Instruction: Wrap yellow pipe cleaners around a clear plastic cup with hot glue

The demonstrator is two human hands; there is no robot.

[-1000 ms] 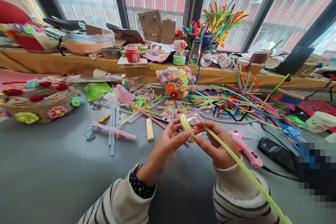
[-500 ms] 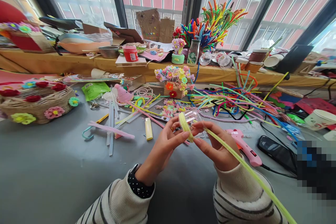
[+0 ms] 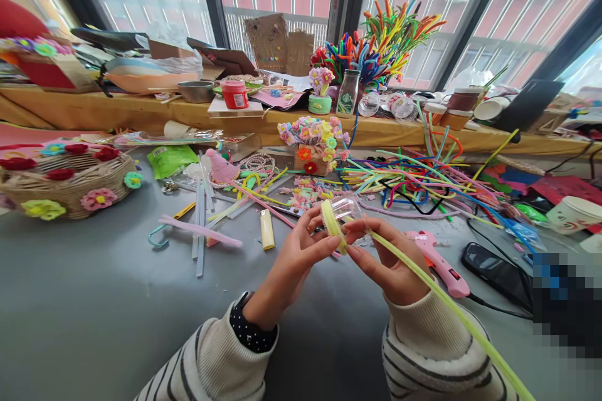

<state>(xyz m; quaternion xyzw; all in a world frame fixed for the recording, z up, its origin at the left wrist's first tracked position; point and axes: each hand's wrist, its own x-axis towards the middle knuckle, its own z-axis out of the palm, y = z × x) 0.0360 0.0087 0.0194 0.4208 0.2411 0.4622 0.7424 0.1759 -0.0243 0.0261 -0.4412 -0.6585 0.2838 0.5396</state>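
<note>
A small clear plastic cup [image 3: 347, 207] lies on its side between my hands, its left end ringed by yellow pipe cleaner [image 3: 331, 225]. My left hand [image 3: 301, 254] grips the wrapped end, thumb in front and fingers behind. On the other side my right hand [image 3: 392, 260] holds the cup, its thumb tip touching the lower edge of the yellow ring. A long yellow strand [image 3: 446, 301] runs from beside the right fingers over that hand and down to the lower right. The right fingertips are partly hidden behind the cup.
A pink glue gun [image 3: 442, 266] and a black phone [image 3: 493, 272] lie right of my hands. Beyond them is a pile of pipe cleaners [image 3: 404, 178]. A yellow lighter [image 3: 267, 229], glue sticks [image 3: 200, 225] and a woven basket [image 3: 79, 191] are to the left.
</note>
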